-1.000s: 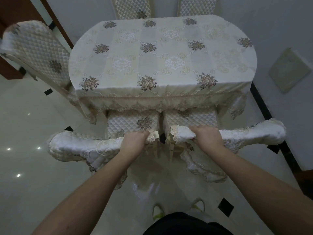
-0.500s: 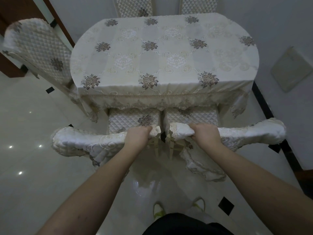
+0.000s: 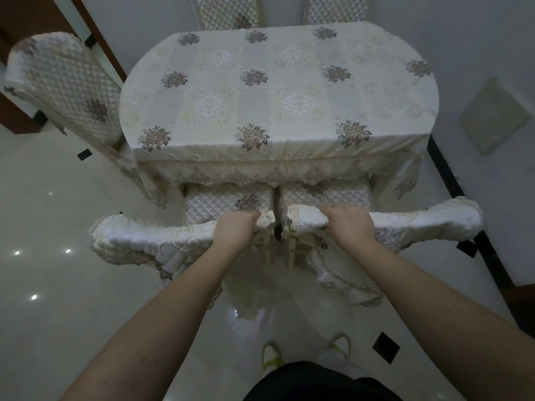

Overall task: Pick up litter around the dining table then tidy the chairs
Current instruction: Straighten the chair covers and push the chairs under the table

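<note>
1. Chairs first: your left hand (image 3: 236,231) grips the top rail of the left chair (image 3: 150,241), your right hand (image 3: 346,227) the right chair (image 3: 419,219).
2. Both rails run crosswise, seats pointing away from you, already partly under the counter (image 3: 283,91).
3. Straight ahead is the push, I'd say.

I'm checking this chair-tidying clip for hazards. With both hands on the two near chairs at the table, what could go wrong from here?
The left hand and right hand grip the white satin-covered chair backs close to their inner ends, which sit only a narrow gap apart; pushing unevenly could knock them together beside the fingers. The cream floral tablecloth's lace hem hangs over the quilted seats, so it may snag or bunch. The glossy white tile floor could let chair legs slide suddenly.
</note>
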`<state>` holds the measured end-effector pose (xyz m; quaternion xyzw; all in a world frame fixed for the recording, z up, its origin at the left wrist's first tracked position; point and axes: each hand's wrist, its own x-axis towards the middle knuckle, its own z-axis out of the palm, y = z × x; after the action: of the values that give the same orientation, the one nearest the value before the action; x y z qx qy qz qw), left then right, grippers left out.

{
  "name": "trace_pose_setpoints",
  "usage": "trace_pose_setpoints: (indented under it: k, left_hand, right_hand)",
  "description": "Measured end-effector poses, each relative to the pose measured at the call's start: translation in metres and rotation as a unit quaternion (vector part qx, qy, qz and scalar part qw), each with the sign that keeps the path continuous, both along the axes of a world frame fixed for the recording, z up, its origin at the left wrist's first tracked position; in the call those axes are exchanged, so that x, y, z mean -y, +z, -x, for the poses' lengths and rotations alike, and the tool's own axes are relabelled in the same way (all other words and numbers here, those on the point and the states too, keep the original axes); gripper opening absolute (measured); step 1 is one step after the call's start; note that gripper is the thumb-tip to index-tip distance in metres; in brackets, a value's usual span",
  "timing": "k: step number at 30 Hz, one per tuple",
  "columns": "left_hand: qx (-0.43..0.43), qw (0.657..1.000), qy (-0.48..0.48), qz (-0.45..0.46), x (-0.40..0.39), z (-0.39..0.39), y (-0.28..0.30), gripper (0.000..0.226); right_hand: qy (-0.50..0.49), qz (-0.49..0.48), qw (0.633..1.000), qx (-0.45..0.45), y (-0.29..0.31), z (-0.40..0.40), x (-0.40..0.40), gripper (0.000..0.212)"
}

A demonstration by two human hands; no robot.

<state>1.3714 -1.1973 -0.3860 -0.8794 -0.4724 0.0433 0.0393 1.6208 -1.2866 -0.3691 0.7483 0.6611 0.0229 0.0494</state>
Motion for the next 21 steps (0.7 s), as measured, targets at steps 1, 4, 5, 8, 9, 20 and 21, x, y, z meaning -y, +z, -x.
trace_pose_setpoints:
  k: [1, 4, 5, 8, 9, 20, 21]
  left_hand:
    - [-0.001, 1.000, 0.000, -0.006, 0.001, 0.000, -0.001, 0.029]
    - [-0.007, 1.000, -0.013, -0.021, 0.003, 0.002, -0.007, 0.033]
    - [-0.011, 0.999, -0.020, -0.023, 0.004, 0.003, -0.010, 0.037]
    - [-0.027, 0.999, -0.025, -0.037, 0.009, 0.004, -0.017, 0.045]
    - [-0.025, 0.998, -0.025, -0.042, 0.010, 0.004, -0.017, 0.046]
    - [-0.010, 1.000, -0.020, 0.007, 0.016, 0.004, -0.006, 0.044]
    - [-0.008, 1.000, -0.019, 0.011, 0.016, 0.004, -0.005, 0.044]
  right_hand:
    - [0.004, -0.002, 1.000, 0.002, 0.000, 0.000, 0.001, 0.023]
    - [0.012, -0.008, 1.000, 0.012, 0.002, 0.001, 0.001, 0.028]
    - [0.011, -0.006, 1.000, 0.016, 0.003, 0.002, 0.002, 0.031]
    - [0.005, 0.007, 1.000, 0.017, 0.005, 0.003, 0.002, 0.037]
    - [0.002, 0.010, 1.000, 0.014, 0.006, 0.003, 0.002, 0.038]
    - [0.016, 0.034, 0.999, 0.013, 0.012, 0.007, 0.011, 0.061]
    - [0.013, 0.036, 0.999, 0.012, 0.011, 0.007, 0.012, 0.059]
